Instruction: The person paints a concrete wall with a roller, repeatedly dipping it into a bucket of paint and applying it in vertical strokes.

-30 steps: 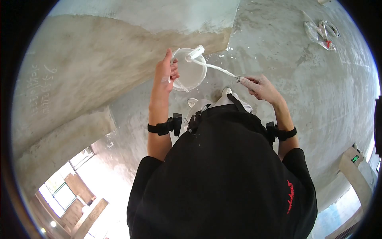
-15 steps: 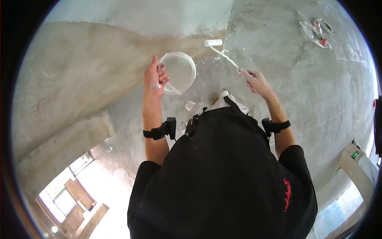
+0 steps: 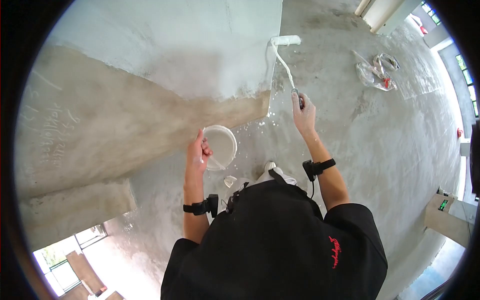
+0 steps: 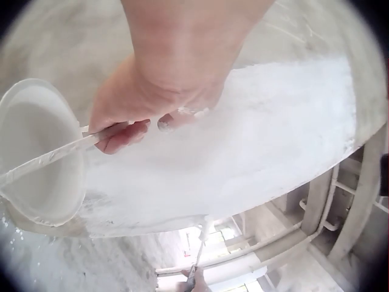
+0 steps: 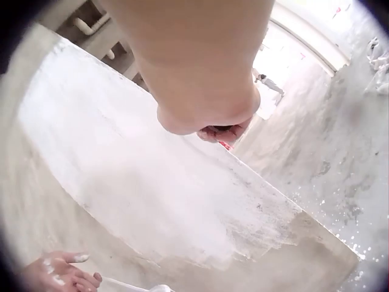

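My left hand (image 3: 196, 154), thumb pointing up, grips the bail handle (image 4: 58, 155) of a white bucket (image 3: 234, 145). Pale paint lies inside the bucket, which hangs beside the wall's lower part. With its fingers curled round the grip, my right hand (image 3: 304, 117) holds a paint roller (image 3: 287, 40) by its dark handle (image 3: 298, 100). White paint coats the roller's frame and sleeve. The sleeve is raised to the vertical edge of the painted wall (image 3: 200, 55). In the right wrist view, the forearm and hand hide most of the roller.
Below the white area runs a bare grey-brown wall strip (image 3: 150, 110) with writing at its left. Paint spots (image 3: 270, 114) dot the concrete floor by the wall corner. A clear plastic bag (image 3: 375, 75) lies on the floor to the right. My shoes (image 3: 230, 181) stand below the bucket.
The roller has gone from over the bucket up to the wall's edge, with my right arm reaching forward. The bucket and left hand appear lower and slightly left as the view tilts up.
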A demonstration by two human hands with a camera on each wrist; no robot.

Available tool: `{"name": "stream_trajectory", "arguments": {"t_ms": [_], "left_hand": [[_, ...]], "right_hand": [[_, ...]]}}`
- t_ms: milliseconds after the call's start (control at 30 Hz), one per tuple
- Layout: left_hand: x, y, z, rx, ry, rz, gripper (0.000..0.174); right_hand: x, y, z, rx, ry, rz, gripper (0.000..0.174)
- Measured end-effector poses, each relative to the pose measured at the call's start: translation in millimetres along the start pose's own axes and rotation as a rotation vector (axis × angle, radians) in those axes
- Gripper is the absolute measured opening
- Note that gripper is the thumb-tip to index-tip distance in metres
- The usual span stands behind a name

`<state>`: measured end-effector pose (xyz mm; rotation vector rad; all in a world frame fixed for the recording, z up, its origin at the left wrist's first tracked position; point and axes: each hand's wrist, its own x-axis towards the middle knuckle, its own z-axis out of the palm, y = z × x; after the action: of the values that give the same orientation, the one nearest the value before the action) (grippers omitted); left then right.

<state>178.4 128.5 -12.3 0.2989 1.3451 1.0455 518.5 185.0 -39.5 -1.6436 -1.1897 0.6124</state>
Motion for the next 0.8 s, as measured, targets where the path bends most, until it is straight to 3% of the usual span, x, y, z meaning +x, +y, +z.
{"name": "stream_trajectory", "arguments": {"t_ms": [267,800], "left_hand": [[0,-6,-4,-0.027,0.048,-0.035,0.038],[3,-5,-6,-0.014,0.064,-0.027,0.037]], "right_hand": [[20,-26,8,0.034,0.078,-0.109,0.032],[-5,18,23,0.0,0.0,-0.097,0.038]]}}
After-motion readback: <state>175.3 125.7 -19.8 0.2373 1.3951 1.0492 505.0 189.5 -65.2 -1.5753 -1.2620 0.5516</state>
